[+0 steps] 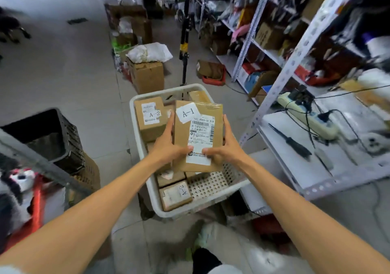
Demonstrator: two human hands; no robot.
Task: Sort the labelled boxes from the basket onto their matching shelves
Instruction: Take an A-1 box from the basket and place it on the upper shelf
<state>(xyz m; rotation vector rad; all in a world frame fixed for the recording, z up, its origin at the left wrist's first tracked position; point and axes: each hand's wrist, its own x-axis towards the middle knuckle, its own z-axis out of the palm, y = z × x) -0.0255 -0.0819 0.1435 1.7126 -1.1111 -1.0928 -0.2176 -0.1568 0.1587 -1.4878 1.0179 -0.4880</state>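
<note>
We hold a flat brown cardboard box with a white "A-1" sticker (pixel 199 134) just above the middle of the white perforated plastic basket (pixel 211 186), label side up. The left grip (pixel 168 147) wraps its left edge, fingers up the side and thumb pressed on the printed shipping label. The right grip (pixel 225 147) does the same on the right edge. Both grips are closed on this one box, and it touches nothing else that we can see.

By our reckoning the sorting is at an early or middle stage. This box is lifted out but not yet shelved. In the basket's far left corner lies a squat brown carton marked "A-2" (pixel 149 117), and at its near edge a smaller carton, also marked "A-2" (pixel 175 195). Between them sits a brown box with a pale label (pixel 171 176) that we cannot read. A plain brown box (pixel 199 96) shows at the far edge. So at least four are left.

The grey-white slotted metal shelving (pixel 272 96) stands to the right of the basket. We can make out no shelf labels on it, so which shelf matches "A-1" is unclear.

The cardboard looks matte and stiff with crisp corners, and the tape along the held box's top shines. The stickers are smooth paper. The basket's wall is rigid plastic pierced with rows of round holes.
</note>
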